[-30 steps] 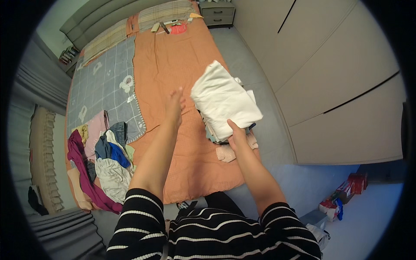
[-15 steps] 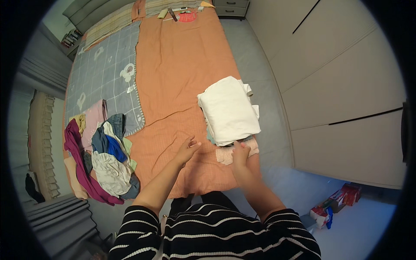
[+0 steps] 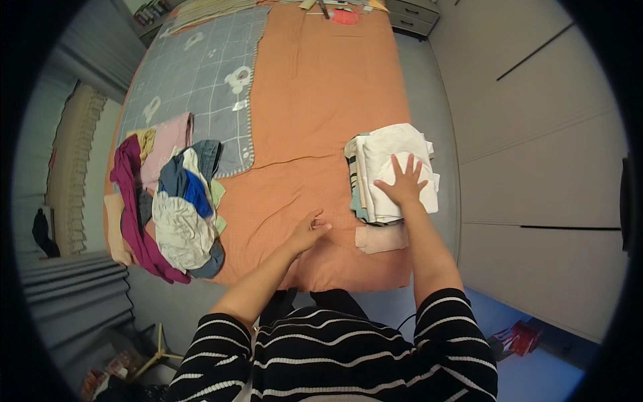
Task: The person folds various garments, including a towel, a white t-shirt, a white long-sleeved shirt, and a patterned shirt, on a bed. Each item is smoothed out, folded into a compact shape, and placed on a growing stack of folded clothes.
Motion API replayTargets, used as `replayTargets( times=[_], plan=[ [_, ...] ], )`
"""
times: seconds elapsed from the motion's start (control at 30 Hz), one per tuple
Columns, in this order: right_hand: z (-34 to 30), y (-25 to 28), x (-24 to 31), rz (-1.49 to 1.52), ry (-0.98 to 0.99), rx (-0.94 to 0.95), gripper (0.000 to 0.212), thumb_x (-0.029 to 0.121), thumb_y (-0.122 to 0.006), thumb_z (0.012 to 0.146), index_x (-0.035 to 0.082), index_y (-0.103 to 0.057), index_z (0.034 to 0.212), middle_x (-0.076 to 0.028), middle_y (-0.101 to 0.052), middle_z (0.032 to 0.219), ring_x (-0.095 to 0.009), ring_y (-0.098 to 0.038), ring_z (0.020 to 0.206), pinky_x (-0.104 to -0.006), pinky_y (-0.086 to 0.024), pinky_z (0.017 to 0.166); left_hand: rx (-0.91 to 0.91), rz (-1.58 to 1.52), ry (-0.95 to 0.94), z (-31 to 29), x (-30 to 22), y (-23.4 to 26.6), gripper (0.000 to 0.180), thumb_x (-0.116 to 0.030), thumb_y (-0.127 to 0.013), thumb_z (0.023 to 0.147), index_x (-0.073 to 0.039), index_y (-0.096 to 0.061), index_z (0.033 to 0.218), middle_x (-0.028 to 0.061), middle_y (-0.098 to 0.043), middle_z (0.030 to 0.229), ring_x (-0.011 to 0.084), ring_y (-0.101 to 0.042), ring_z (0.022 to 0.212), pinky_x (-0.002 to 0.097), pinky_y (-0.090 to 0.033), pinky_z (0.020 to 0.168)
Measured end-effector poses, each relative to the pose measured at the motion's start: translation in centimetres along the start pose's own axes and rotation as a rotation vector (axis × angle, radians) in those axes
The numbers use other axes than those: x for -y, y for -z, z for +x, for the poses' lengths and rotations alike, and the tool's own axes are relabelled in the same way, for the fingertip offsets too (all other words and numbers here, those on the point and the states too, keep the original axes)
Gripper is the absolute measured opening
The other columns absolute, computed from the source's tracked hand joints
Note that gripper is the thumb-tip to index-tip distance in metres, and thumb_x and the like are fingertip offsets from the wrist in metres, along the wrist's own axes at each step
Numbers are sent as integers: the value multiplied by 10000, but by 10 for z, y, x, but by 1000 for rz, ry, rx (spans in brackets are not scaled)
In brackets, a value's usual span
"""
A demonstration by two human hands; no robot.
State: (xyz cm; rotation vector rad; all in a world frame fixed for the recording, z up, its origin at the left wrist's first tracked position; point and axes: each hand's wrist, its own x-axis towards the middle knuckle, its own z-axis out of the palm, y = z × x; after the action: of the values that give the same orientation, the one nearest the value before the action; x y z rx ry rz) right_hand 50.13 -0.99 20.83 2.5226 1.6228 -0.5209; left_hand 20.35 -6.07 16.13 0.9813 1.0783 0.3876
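Observation:
A stack of folded clothes [image 3: 375, 154] lies near the right front corner of the bed, a white garment on top. My right hand [image 3: 404, 182] rests flat on that white top piece with its fingers spread. Lower layers in green, dark and pale tones show along the stack's left side. A folded pale pink cloth [image 3: 382, 239] sticks out at the near end of the stack. My left hand [image 3: 310, 232] hovers over the orange bedspread [image 3: 321, 87], left of the stack, fingers loosely apart and holding nothing.
At the bed's left front lies a heap of loose clothes [image 3: 177, 228] in magenta, white, blue and pink. A grey checked blanket [image 3: 201, 74] covers the far left. Right of the bed stands a tall wardrobe [image 3: 536, 161]. Small items, including a red round one [image 3: 345, 17], lie at the far end.
My right hand has gone from the near edge of the stack to its top and spread flat. My left hand stays over the bedspread. The whole view has shifted.

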Motion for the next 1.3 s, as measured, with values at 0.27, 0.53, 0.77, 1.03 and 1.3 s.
replayTargets(
  times=[0.27, 0.53, 0.77, 1.03, 1.3],
  plan=[
    [-39, -9, 13, 38, 10, -216, 804, 524, -610, 797, 131, -310, 1432, -151, -138, 1527, -375, -49, 1409, -658, -110, 1053, -80, -49, 81, -49, 11, 52, 617, -192, -668, 843, 2, -381, 1354, 97, -564, 1074, 143, -552, 939, 263, -458, 821],
    [-32, -15, 38, -123, 259, -324, 588, 395, -592, 850, 64, -457, 1317, -168, -400, 1399, -333, -366, 1287, -550, -314, 1017, -101, 87, -31, -54, 43, 72, 527, -180, -664, 843, 11, -457, 1288, 84, -578, 1066, 129, -561, 914, 248, -464, 820],
    [21, -6, -9, 229, 256, -770, 287, 154, -694, 747, 60, -633, 1011, -110, -599, 988, -315, -532, 954, -404, -443, 830, -23, 785, -577, 17, -20, -2, 553, -255, -630, 840, -6, -461, 1304, 217, -469, 1319, 361, -432, 1224, 418, -357, 1014],
    [73, -26, -28, 222, 223, -838, 229, 230, -731, 696, 90, -687, 871, -46, -600, 932, -250, -537, 928, -403, -441, 770, -52, 1280, -649, 126, -91, -103, 640, -405, -551, 873, -101, -357, 1402, 90, -234, 1509, 347, -147, 1398, 595, -189, 1076],
    [90, -25, -42, 31, 243, -776, 134, 201, -692, 722, 71, -681, 750, -52, -583, 767, -242, -553, 803, -377, -453, 690, -59, 1272, -733, 144, -68, -119, 632, -407, -518, 888, -83, -345, 1403, 133, -233, 1501, 424, -130, 1381, 665, -204, 1014]
  ],
)
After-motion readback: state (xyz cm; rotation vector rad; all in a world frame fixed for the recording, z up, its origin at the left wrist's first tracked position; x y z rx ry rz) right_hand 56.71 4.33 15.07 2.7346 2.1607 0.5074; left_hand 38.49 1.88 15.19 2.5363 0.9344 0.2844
